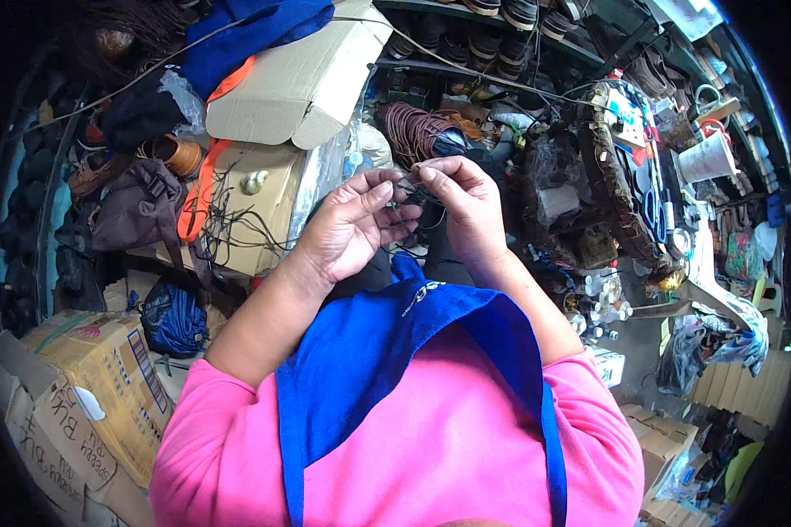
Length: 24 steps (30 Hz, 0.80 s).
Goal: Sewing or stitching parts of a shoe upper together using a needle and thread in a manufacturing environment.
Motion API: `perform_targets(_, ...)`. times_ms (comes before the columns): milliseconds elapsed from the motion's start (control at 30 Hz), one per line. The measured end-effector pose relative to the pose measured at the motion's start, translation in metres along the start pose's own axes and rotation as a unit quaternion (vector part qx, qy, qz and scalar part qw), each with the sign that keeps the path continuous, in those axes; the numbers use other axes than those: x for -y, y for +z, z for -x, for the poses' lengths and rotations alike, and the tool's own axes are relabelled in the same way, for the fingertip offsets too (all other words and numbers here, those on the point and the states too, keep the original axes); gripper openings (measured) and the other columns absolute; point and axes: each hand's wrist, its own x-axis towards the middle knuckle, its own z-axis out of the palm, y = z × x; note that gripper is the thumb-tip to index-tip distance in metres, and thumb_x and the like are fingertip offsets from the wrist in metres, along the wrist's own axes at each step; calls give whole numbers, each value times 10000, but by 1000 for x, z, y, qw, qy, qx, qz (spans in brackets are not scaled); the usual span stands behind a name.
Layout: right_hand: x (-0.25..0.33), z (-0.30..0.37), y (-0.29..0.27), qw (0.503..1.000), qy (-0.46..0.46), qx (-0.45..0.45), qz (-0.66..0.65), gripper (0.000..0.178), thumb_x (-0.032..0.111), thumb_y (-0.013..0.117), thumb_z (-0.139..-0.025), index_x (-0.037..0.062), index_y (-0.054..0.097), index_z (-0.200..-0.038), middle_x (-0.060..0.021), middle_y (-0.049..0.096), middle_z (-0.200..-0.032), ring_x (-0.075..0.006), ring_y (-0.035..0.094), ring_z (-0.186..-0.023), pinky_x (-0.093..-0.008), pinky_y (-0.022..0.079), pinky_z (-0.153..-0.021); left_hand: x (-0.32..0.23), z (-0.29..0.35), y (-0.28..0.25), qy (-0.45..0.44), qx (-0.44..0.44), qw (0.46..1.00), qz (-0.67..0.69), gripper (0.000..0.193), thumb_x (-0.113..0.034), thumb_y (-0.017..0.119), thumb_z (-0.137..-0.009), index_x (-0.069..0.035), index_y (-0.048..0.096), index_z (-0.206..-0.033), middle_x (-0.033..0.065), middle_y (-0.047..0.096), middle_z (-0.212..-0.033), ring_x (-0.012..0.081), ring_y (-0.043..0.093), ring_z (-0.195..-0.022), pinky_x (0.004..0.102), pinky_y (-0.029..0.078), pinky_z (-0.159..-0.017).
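In front of my chest, my left hand [350, 220] and my right hand [471, 204] are close together, fingertips nearly meeting. Between them runs a thin dark cord [407, 185], pinched by the thumb and forefinger of each hand. The other fingers of my left hand curl loosely, and a strand seems to pass over them. Fine detail at the fingertips is too small to make out. More black cords [235, 230] lie tangled over a cardboard box [277, 180] left of my hands.
A folded cardboard sheet [294, 83] and an orange strap [204, 189] lie beyond the box. Coiled brown cord [410, 132] sits ahead. On the right stands a cluttered worktable [620, 167] with a white cup [706, 158]. Shoes [518, 13] line the far shelves. Cardboard cartons [105, 378] stand lower left.
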Motion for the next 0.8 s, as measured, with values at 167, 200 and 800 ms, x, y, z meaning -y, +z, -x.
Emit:
perform_targets(167,1,-1,-3,1000,5,-5,-10,90,89,619,-832,9,611,-874,-23,619,-842,-59,540,-777,-209,434,-716,0,-3,-7,16,-4,999,-41,168,-60,571,-847,-79,573,-1013,50,610,-902,194,606,-859,356,472,-805)
perform_targets(200,1,0,-3,1000,6,-3,-12,90,89,619,-832,9,611,-874,-23,619,-842,-59,540,-777,-209,434,-716,0,-4,-8,21,-9,999,-39,159,-58,574,-844,-80,580,-1002,53,614,-903,194,605,-855,356,469,-807)
perform_targets(800,-8,0,-2,995,-18,46,86,77,64,641,-801,10,612,-847,-42,623,-843,-114,567,-800,-255,445,-742,-6,-10,-21,48,7,998,47,143,-82,568,-845,-90,588,-986,67,619,-977,213,578,-939,399,448,-865)
